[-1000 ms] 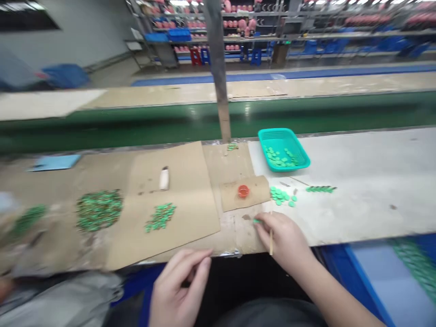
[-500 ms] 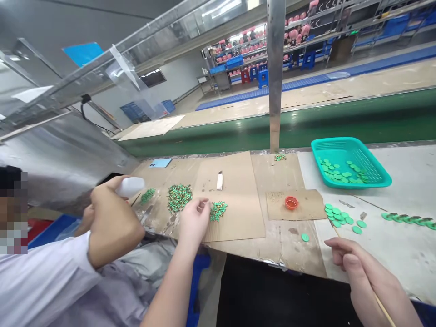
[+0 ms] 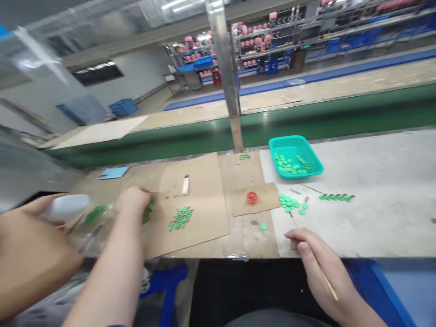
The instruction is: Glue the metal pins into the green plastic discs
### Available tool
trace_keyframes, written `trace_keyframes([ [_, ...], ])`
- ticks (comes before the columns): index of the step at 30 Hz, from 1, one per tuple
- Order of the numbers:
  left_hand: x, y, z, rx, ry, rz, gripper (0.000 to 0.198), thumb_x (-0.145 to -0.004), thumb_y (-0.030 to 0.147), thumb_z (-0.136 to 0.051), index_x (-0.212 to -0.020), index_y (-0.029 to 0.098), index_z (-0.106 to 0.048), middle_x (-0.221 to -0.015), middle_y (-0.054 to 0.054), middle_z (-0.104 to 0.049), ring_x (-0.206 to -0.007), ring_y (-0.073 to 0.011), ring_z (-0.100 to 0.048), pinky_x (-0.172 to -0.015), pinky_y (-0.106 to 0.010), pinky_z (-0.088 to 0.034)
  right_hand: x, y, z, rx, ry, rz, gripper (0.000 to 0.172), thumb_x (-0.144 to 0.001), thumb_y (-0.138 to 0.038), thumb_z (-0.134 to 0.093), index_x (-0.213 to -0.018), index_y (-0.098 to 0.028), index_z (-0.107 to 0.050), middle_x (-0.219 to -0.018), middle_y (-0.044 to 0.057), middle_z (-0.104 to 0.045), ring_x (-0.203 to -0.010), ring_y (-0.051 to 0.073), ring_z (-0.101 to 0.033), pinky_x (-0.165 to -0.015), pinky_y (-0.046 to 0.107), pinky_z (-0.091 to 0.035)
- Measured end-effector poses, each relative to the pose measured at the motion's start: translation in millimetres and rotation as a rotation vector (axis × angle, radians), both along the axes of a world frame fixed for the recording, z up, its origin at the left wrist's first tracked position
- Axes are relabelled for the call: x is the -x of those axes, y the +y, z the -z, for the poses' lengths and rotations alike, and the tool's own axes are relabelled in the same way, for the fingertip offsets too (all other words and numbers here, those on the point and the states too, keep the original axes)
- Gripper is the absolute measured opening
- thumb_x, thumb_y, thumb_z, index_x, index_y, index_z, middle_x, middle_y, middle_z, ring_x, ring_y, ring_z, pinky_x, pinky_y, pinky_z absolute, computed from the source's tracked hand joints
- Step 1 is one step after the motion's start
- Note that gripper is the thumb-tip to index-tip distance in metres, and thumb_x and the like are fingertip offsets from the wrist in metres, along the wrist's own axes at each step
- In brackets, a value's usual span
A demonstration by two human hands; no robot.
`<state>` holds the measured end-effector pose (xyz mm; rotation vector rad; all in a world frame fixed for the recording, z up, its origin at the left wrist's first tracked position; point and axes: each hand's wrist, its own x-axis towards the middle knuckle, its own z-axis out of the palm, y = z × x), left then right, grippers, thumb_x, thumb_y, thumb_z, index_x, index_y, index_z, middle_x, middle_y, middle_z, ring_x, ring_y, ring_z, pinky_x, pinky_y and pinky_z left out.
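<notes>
My right hand is closed round a thin paintbrush with a pale wooden handle, its dark tip pointing toward loose green discs. My left hand is over a pile of small green and orange pieces; its fingers are blurred and partly hidden behind the hand. A second group of such pieces lies on the cardboard sheet, to the right of my left hand. One green disc rests alone near the table's front edge.
A small red cup stands on a cardboard scrap. Behind the discs is a teal basket holding green discs; a row of discs lies to the right. A co-worker's arm with a white container is at far left.
My view has swung to the right, so the table's things appear further left. My left hand has moved left, from beside the smaller group to the larger pile. The brush stays in my right hand.
</notes>
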<state>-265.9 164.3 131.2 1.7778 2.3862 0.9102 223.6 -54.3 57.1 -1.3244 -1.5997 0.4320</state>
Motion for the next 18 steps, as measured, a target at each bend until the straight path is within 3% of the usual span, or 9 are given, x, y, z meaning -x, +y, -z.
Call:
trace_keyframes([
  [3, -7.5, 10.3, 2.0, 0.001, -0.071, -0.091, 0.042, -0.111, 0.047, -0.083, -0.142, 0.019, -0.075, -0.145, -0.011, -0.076, -0.125, -0.0296, -0.078, -0.107, -0.052, -0.070, -0.9, 1.6, -6.3, 0.034, 0.057, -0.005, 0.030, -0.126, -0.039, -0.050, -0.123, -0.031, -0.079, -0.101, 0.002, -0.078, -0.088, 0.020, -0.081, -0.079, 0.027, -0.070],
  [6, -14.1, 10.7, -0.9, -0.062, -0.130, -0.167, 0.040, -0.111, 0.047, -0.082, -0.137, 0.018, -0.076, -0.138, -0.011, -0.078, -0.119, -0.0274, -0.079, -0.103, -0.050, -0.071, -2.0, 4.3, -5.9, 0.065, 0.073, 0.023, 0.022, -0.123, -0.034, -0.057, -0.123, -0.030, -0.078, -0.105, 0.004, -0.079, -0.093, 0.020, -0.081, -0.083, 0.029, -0.069],
  [10, -44.9, -13.5, 4.7, -0.177, -0.221, -0.176, 0.033, -0.112, 0.049, -0.080, -0.119, 0.017, -0.076, -0.113, -0.005, -0.077, -0.101, -0.0222, -0.076, -0.094, -0.043, -0.068, -2.7, 13.5, -3.2, 0.065, 0.118, 0.043, 0.024, -0.122, -0.029, -0.057, -0.126, -0.029, -0.081, -0.099, 0.003, -0.081, -0.088, 0.020, -0.082, -0.083, 0.031, -0.069],
  [12, -76.2, -39.9, 17.4, -0.212, -0.286, -0.089, 0.030, -0.112, 0.049, -0.078, -0.113, 0.019, -0.075, -0.102, -0.003, -0.075, -0.090, -0.0196, -0.073, -0.089, -0.040, -0.067, -1.5, 22.8, -5.3, 0.044, 0.140, 0.038, 0.026, -0.122, -0.031, -0.058, -0.126, -0.028, -0.083, -0.094, 0.003, -0.081, -0.084, 0.021, -0.081, -0.081, 0.033, -0.069],
  [16, -156.3, -106.8, 50.3, -0.198, -0.451, 0.303, 0.026, -0.099, 0.049, -0.078, -0.101, 0.023, -0.078, -0.092, -0.002, -0.082, -0.081, -0.0206, -0.080, -0.074, -0.032, -0.068, 8.5, 52.8, -14.5, -0.013, 0.102, 0.059, 0.026, -0.121, -0.036, -0.061, -0.113, -0.026, -0.084, -0.092, 0.004, -0.082, -0.082, 0.022, -0.081, -0.077, 0.035, -0.067],
  [18, -190.8, -132.2, 62.7, -0.152, -0.521, 0.496, 0.019, -0.101, 0.042, -0.077, -0.097, 0.024, -0.079, -0.088, -0.002, -0.084, -0.072, -0.0188, -0.080, -0.066, -0.028, -0.068, 16.6, 72.0, -18.3, -0.012, 0.087, 0.077, 0.024, -0.121, -0.033, -0.058, -0.111, -0.025, -0.078, -0.091, 0.003, -0.081, -0.081, 0.021, -0.081, -0.075, 0.033, -0.065],
])
